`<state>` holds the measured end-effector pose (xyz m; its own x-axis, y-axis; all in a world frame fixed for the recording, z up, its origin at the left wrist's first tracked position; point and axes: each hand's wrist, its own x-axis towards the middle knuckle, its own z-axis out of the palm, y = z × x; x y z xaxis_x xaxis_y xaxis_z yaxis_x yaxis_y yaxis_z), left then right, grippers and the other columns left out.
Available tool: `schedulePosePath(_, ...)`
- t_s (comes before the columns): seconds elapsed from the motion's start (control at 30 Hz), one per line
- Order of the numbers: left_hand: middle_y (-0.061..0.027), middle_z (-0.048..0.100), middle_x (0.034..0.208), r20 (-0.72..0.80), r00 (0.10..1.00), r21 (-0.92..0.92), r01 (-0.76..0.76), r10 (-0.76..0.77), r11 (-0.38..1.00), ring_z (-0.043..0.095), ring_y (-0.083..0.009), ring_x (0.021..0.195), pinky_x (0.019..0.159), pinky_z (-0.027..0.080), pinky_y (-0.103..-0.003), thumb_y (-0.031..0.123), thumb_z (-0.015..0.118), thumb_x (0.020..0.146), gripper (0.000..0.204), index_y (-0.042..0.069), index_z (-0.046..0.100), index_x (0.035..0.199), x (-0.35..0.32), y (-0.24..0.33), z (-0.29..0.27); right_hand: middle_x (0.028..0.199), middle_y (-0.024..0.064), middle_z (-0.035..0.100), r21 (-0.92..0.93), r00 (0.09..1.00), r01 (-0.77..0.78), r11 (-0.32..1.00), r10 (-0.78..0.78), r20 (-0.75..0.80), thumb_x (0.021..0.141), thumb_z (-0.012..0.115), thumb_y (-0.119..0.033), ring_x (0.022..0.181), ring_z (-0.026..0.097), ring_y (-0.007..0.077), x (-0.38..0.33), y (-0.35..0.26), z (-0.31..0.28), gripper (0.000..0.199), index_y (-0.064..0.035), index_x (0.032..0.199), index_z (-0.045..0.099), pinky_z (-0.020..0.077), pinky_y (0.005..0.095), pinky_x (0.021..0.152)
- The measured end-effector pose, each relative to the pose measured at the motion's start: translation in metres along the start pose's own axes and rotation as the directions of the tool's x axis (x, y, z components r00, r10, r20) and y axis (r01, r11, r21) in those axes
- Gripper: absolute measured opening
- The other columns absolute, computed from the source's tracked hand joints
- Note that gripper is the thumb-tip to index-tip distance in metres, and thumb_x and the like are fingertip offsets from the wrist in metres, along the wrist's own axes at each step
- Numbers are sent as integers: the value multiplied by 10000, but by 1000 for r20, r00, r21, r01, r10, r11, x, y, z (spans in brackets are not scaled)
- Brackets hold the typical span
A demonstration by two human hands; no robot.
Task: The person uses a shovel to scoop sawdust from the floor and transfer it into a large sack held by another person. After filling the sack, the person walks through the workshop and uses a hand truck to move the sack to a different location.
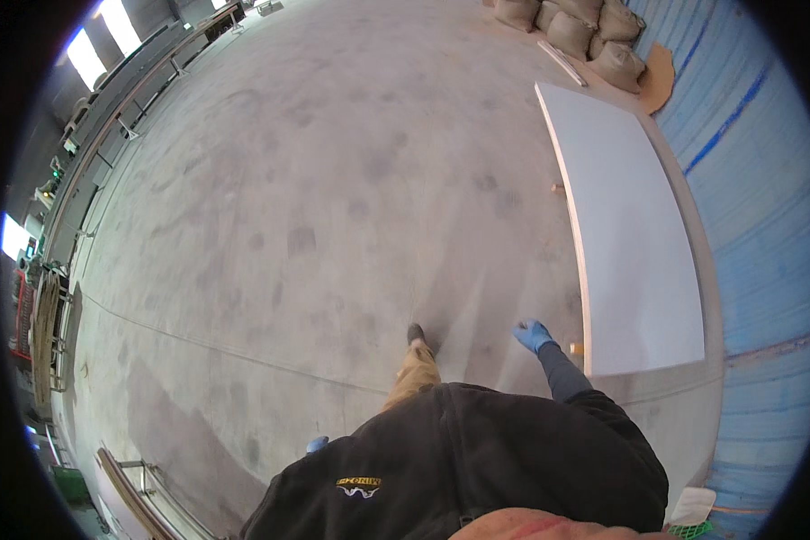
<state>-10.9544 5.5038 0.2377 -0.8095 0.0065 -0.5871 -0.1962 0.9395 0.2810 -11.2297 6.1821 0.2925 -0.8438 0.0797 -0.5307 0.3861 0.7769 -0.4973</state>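
My right hand (533, 335), in a blue glove, hangs out in front of me on the right with its fingers loosely curled in; nothing shows in it. Closest to it is a large flat white panel (634, 243) with a pale wooden edge, and the two do not touch. Short wooden blocks (577, 348) stick out from under the panel's left edge. Only a small patch of my blue-gloved left hand (316, 444) shows beside my dark jacket; its fingers are hidden.
A concrete floor (333, 207) spreads ahead, my one visible foot (416, 334) on it. Full sacks (571, 36) are piled at the far right along a blue wall (738, 153). A long rail-like bench (139, 90) runs down the left, with stacked boards (47, 337) nearer me.
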Motion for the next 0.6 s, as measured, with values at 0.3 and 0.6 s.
schedulePosePath(0.3, -20, 557, 621, 45, 973, -708, 191, -226, 680, 547, -170, 536, 472, 415, -333, 241, 562, 892, 202, 126, 564, 726, 451, 145, -305, 700, 102, 643, 23, 933, -164, 986, 147, 329, 914, 512, -375, 613, 647, 198, 212, -32, -41, 365, -49, 821, 648, 517, 368, 547)
schedulePosePath(0.6, 10, 600, 704, -103, 984, -867, -17, -145, 498, 522, -104, 571, 501, 382, -248, 253, 657, 863, 166, 89, 664, 836, 813, 288, -564, 1094, 140, 700, -469, 857, -50, 882, 279, 434, 945, 451, -371, 1037, 670, 315, 506, -106, -136, 390, -122, 1116, 699, 530, 453, 868)
